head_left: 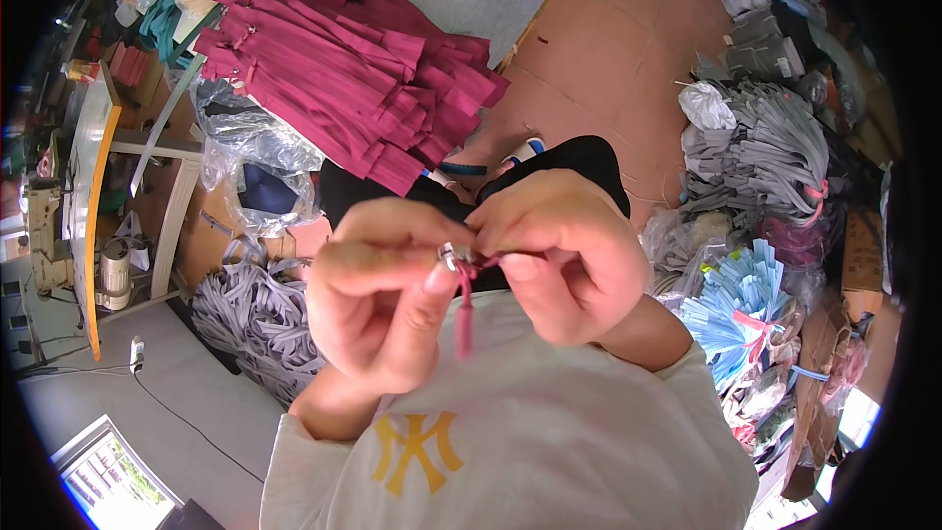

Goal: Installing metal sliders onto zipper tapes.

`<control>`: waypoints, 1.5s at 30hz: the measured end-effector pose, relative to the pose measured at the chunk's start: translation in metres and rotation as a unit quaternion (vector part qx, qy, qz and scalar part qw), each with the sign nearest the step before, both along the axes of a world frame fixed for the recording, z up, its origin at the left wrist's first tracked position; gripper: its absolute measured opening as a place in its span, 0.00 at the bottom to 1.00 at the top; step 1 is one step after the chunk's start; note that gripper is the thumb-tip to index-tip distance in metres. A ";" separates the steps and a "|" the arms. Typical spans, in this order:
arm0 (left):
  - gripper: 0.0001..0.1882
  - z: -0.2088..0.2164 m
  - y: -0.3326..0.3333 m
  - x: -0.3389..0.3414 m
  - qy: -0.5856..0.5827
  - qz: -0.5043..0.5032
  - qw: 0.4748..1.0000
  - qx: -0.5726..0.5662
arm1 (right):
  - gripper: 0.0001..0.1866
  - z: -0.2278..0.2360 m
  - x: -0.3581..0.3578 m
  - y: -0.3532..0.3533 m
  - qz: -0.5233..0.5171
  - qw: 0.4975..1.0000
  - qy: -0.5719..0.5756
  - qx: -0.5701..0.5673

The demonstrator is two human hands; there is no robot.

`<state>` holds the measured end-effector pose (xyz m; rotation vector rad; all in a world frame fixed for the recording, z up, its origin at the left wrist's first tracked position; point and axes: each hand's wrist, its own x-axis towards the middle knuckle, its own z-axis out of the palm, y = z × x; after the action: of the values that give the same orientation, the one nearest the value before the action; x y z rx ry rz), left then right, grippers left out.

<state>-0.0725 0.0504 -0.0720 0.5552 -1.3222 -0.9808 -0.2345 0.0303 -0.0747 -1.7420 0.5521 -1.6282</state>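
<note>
Close in front of my chest, both hands are raised and pinching. Between thumb and index finger, my left hand (pixel 368 285) grips a small silver zipper slider (pixel 449 255). A maroon cord pull (pixel 464 329) with a thicker end dangles below it. My right hand (pixel 569 255) is closed just to the right, thumb against fingers, on a thin maroon piece beside the slider; the fingers hide most of it. Beyond my hands lies a big bundle of maroon zippers (pixel 343 69), with small metal parts at its left end.
Grey strip bundles (pixel 775 152) and a light blue bundle (pixel 736 304) are heaped on the right. More grey strips (pixel 255 324) lie at left, below a clear plastic bag (pixel 245 137). An orange-edged table (pixel 96 206) stands far left. Tiled floor (pixel 608 49) shows ahead.
</note>
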 end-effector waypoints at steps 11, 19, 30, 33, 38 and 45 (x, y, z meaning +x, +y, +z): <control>0.10 -0.002 -0.001 0.003 0.031 0.009 0.998 0.060 | 0.25 0.006 -0.003 -0.009 0.003 0.997 0.079 -0.011; 0.16 -0.001 0.001 0.007 0.024 -0.011 0.996 0.083 | 0.16 0.007 -0.003 -0.007 -0.045 0.993 0.107 -0.019; 0.16 0.003 -0.002 0.009 -0.066 0.000 0.996 0.064 | 0.15 0.005 -0.004 -0.006 -0.080 0.990 0.116 0.003; 0.16 0.005 -0.002 0.006 -0.021 0.004 0.995 0.093 | 0.17 0.004 -0.004 -0.007 -0.086 0.987 0.135 -0.025; 0.16 0.005 -0.001 0.007 -0.050 0.000 0.994 0.102 | 0.17 0.001 -0.004 -0.009 -0.132 0.975 0.160 -0.075; 0.17 0.005 -0.003 0.006 -0.045 -0.012 0.992 0.116 | 0.17 0.001 -0.005 -0.010 -0.127 0.978 0.152 -0.069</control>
<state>-0.0663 0.0476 -0.0669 0.7688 -1.3053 -1.1487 -0.2398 0.0201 -0.0736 -2.1150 0.8514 -1.6091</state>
